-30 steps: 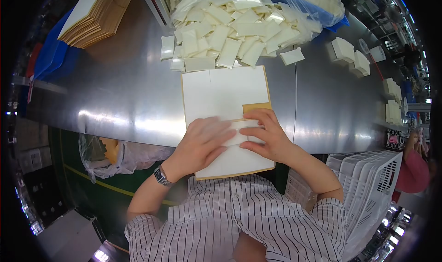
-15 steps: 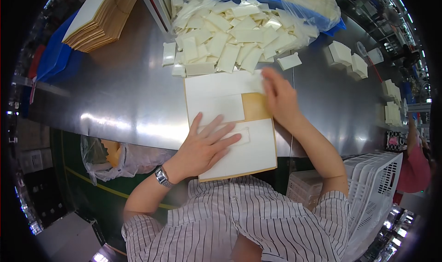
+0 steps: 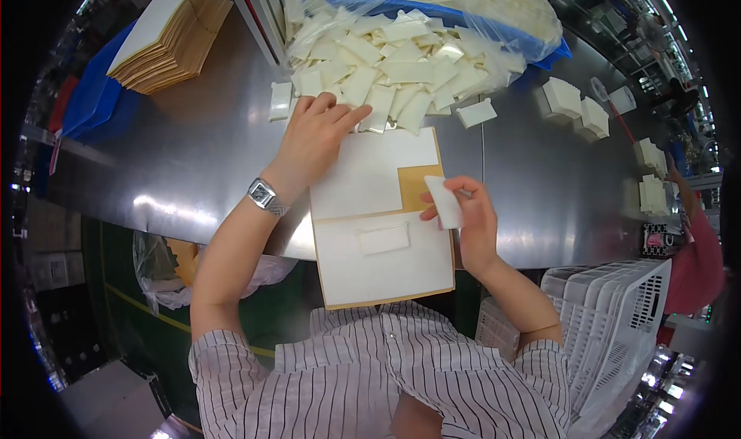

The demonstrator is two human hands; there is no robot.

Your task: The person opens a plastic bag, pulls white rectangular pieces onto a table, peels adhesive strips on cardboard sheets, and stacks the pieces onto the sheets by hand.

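My right hand [image 3: 477,227] grips a white flat rectangular piece [image 3: 444,202] between thumb and fingers, tilted up over the right side of a stack of white sheets [image 3: 355,180] with brown backing. My left hand [image 3: 316,134] reaches to the near left edge of a pile of cream-white flat rectangular pieces [image 3: 386,69]. Its fingers are apart and touch or hover over the pieces; what lies under them is hidden. One pale piece [image 3: 384,238] lies on the lower half of the top sheet. A brown patch [image 3: 417,186] of backing shows on the upper half.
A clear plastic bag [image 3: 502,15] with more pieces lies behind the pile. A thick stack of brown-edged sheets [image 3: 166,34] leans at the left on a blue tray [image 3: 96,103]. White blocks [image 3: 562,98] stand at the right. White crates [image 3: 610,315] are beside me; another person [image 3: 695,254] is beyond.
My left hand has lifted off the sheet and moved up to the pile, uncovering the pale piece. My right hand has come down from the sheet's upper right corner with a white piece.
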